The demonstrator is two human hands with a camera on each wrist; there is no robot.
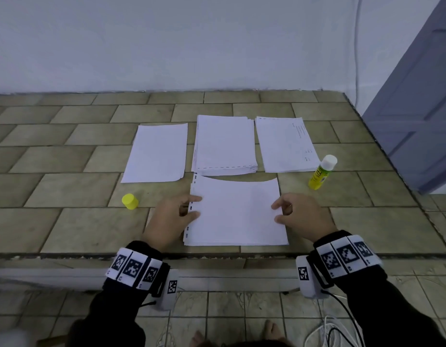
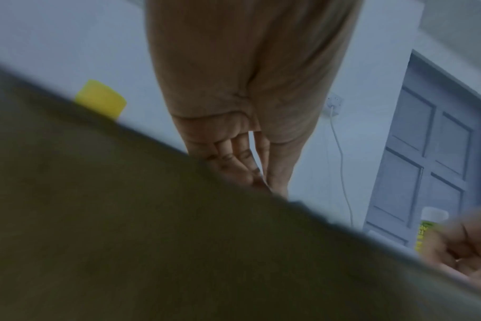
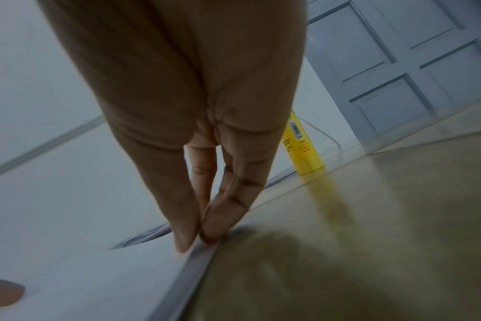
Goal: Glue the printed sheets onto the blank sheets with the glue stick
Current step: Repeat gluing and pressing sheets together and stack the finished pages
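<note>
A tiled ledge (image 1: 66, 229) runs along a pale wall. On it, near the front edge, both hands pinch a paper pair (image 1: 237, 211): the left hand (image 1: 170, 216) grips its left edge, the right hand (image 1: 303, 216) its right edge. Behind lie three stacks (image 1: 224, 144). The glue stick (image 1: 322, 171) stands to the right, uncapped; its cap (image 1: 130, 201) sits left.

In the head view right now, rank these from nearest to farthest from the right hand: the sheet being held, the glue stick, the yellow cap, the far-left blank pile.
1. Held sheet: in the right hand, pinched at its right edge.
2. Glue stick: upright, beyond and to the right.
3. Yellow cap: across the sheet, past the left hand.
4. Blank pile: far left, back row; close to the cap's distance.
</note>
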